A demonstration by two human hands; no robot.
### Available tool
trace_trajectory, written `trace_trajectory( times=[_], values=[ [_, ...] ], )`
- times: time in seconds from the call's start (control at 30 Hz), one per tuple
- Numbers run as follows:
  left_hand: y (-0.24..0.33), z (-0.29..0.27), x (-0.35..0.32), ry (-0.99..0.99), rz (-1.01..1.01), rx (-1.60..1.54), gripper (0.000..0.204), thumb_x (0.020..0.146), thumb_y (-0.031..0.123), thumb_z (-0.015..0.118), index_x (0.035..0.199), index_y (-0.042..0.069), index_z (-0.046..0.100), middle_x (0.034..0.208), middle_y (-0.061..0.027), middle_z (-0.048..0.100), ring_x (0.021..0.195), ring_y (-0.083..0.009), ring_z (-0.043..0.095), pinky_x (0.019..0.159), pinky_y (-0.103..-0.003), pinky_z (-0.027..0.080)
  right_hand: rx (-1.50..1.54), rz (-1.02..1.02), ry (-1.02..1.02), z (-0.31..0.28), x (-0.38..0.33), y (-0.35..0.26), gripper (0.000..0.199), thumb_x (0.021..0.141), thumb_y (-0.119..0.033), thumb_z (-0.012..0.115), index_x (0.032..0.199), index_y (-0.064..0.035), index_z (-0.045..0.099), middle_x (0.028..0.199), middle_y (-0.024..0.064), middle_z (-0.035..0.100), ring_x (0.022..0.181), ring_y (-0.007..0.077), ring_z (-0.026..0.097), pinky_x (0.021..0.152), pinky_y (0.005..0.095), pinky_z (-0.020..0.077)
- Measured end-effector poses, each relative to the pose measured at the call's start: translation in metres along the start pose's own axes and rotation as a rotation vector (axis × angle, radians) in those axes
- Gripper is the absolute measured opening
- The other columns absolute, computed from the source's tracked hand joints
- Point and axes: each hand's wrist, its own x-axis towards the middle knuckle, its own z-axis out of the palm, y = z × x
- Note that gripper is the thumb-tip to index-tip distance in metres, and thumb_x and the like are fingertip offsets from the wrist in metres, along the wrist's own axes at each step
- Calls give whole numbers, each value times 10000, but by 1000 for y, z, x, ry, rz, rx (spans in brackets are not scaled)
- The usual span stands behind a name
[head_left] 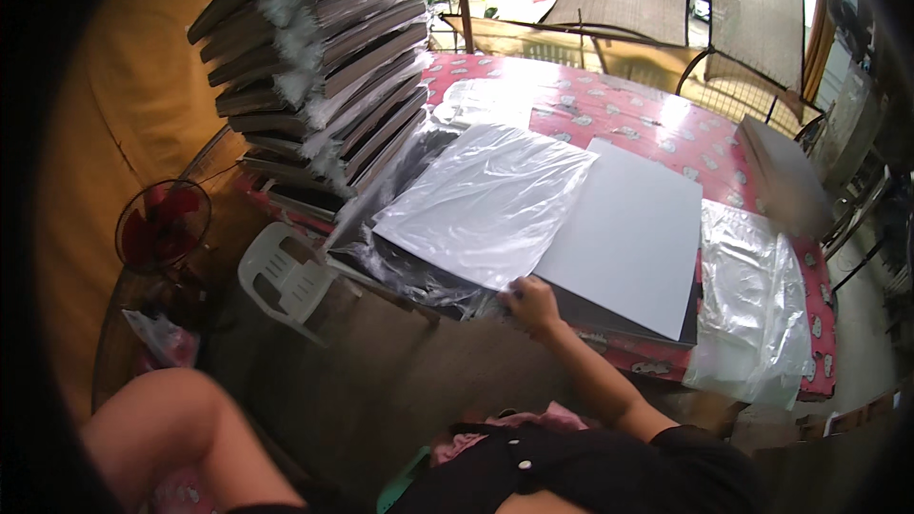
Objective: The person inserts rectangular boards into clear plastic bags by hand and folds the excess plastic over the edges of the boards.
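My right hand [531,305] is closed at the near corner of a clear plastic sleeve [490,200] with a white sheet or board in it. The fingers pinch its near edge. The sleeve lies on a low pile, with crumpled plastic along its left side. To the right of the hand, bare white sheets [628,228] lie on a dark pile, their near edge slightly raised. My left arm [181,419] is bent at the lower left, and its hand is outside the picture.
A tall stack of plastic-wrapped boards [324,67] stands at the left of the red patterned table [609,100]. Flat clear plastic bags [747,295] hang over the near right edge. A blurred grey-brown panel [781,176] is at far right. A white plastic chair [286,276] and red fan [164,224] stand left.
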Motion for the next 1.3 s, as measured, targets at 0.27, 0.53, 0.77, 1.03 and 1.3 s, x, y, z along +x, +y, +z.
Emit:
trace_trajectory(
  times=[0.27, 0.53, 0.77, 1.03, 1.3],
  values=[
    [-15, 5, -113, 223, -341, 353, 395, 817, 206, 452, 1115, -53, 435, 1107, -205, 474, 1043, -273, 458, 879, -434, 374, 627, -503, 164, -198, 66, -158, 382, 609, -39, 708, 974, -29, 595, 690, 57, 572, 578, 109, 508, 518, 227, 409],
    [-32, 66, -228, 588, -813, 695, 387, 820, 216, 450, 1098, -54, 448, 1088, -201, 487, 1024, -273, 472, 870, -431, 383, 728, -1044, 72, -321, 69, -192, 209, 655, -40, 614, 855, 6, 573, 718, 74, 540, 593, 140, 484, 542, 268, 398],
    [-35, 133, -295, 903, -949, 918, 381, 823, 224, 449, 1084, -54, 459, 1072, -197, 497, 1007, -273, 485, 862, -429, 391, 783, -1127, -196, -330, 92, -178, 236, 667, -93, 612, 873, 7, 554, 748, 82, 525, 623, 153, 470, 567, 294, 386],
    [-35, 205, -324, 1145, -825, 1137, 377, 826, 233, 447, 1067, -55, 472, 1054, -193, 510, 987, -273, 499, 852, -426, 400, 894, -1242, -397, -326, 97, -171, 278, 682, -154, 609, 894, 8, 531, 783, 92, 508, 658, 168, 454, 596, 323, 372],
    [35, 266, -258, 719, -163, 1601, 374, 829, 242, 445, 1050, -56, 484, 1035, -189, 522, 967, -274, 513, 843, -424, 408, 1088, -1310, -657, -288, 71, -188, 327, 696, -214, 606, 914, 9, 509, 817, 102, 491, 692, 182, 438, 624, 353, 357]
  ],
)
